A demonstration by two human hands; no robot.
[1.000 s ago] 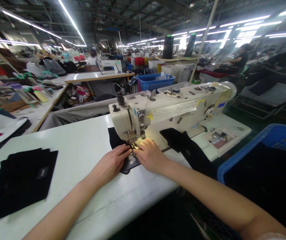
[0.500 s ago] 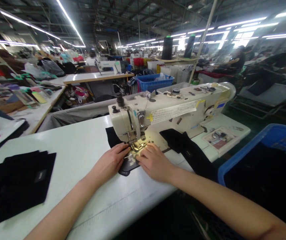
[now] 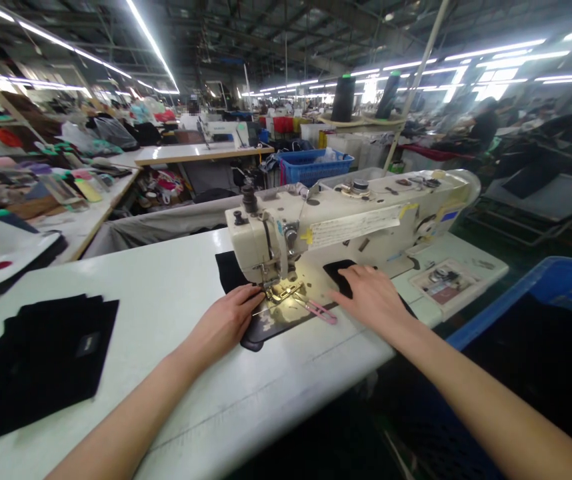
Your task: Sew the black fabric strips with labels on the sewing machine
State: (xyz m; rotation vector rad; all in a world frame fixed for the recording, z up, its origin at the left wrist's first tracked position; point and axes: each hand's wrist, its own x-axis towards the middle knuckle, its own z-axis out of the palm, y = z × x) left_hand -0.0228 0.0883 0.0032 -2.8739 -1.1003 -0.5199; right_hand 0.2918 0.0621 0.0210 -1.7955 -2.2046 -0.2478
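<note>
A pale sewing machine (image 3: 326,227) stands on the white table, its needle area lit. My left hand (image 3: 231,313) lies just left of the presser foot, fingers closed together on the edge of a black cloth piece (image 3: 229,272) that runs behind the needle. My right hand (image 3: 371,297) is over another black cloth (image 3: 339,272) to the right of the foot, fingers spread. Pink-handled snips (image 3: 321,311) lie on the machine bed between my hands.
Stacked black pieces (image 3: 51,360) with a small label lie on the table at the left. A blue basket (image 3: 541,280) of dark cloth stands at the lower right. Thread cones (image 3: 343,99) rise behind the machine.
My right hand has moved right from the needle area onto the black cloth. The pink-handled snips now show on the bed. My left hand has stayed beside the foot.
</note>
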